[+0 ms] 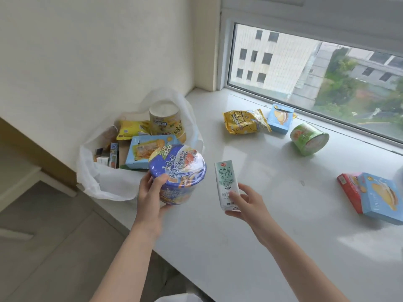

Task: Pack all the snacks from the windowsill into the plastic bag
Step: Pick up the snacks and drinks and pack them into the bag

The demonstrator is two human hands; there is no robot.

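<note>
Plastic bag (104, 184): white, translucent, open-mouthed, sitting at the left end of the windowsill (272, 225) against the wall, one handle standing up at the back. Inside it, visible: a tall yellow-and-white tub (166, 120) upright at the back, a yellow packet (130, 129) to its left, a light blue box (150, 152) lying in front, and some small cartons (111, 154) on the left side; their labels too small to read. Left hand (152, 192) grips a blue noodle bowl (176, 173), fingers over the rim edge and thumb under the base; bowl tilted with its foil lid facing the camera, held just beside the bag's near right edge, above the sill. Right hand (246, 201) holds a small milk carton (227, 185) upright, thumb across the front lower half, fingers behind; carton is clear of the sill surface, near the bowl but not touching it. Remaining on the sill: a yellow snack bag (245, 122) lying flat toward the window, a small light blue box (280, 118) just beside it on the right, close to the window frame (327, 118); a green noodle cup (308, 136) on its side further right, apart from both. At the right edge, a red box (349, 190) with a larger blue box (381, 197) leaning on or overlapping it; cannot tell which.
</note>
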